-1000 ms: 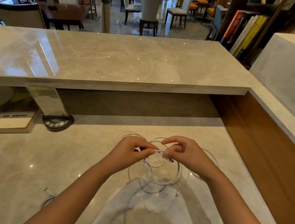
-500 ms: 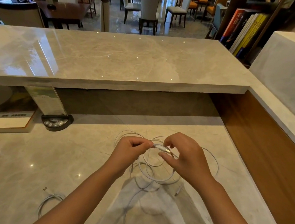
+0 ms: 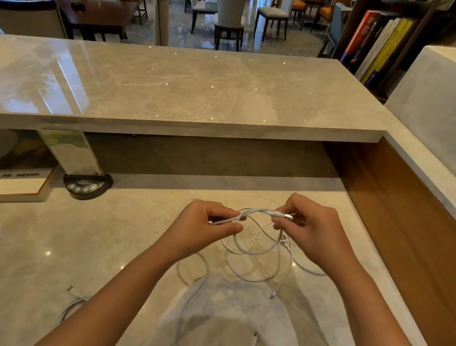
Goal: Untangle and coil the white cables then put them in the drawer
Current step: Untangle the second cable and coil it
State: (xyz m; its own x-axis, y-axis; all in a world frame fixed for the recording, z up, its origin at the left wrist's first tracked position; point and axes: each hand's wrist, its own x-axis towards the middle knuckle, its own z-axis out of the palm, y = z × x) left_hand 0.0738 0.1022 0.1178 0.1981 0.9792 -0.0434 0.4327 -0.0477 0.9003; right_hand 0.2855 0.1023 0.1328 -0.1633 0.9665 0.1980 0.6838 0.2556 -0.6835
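Centrally, above the marble desk [image 3: 39, 250], left hand [image 3: 203, 224] and right hand [image 3: 314, 232] each pinch one white cable [image 3: 256, 212] (its loops dangle tangled below); another cable [image 3: 72, 304] lies near left.

marble counter [image 3: 174, 85] at 12 | dining chairs [image 3: 231, 3] beyond, glossy floor [image 3: 178, 31] | bookshelf [image 3: 381, 39] at 2

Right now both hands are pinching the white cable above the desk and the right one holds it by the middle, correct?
Not quite. In the head view the right hand pinches the white cable at its plug end, not the middle. The left hand pinches it too, above the desk.
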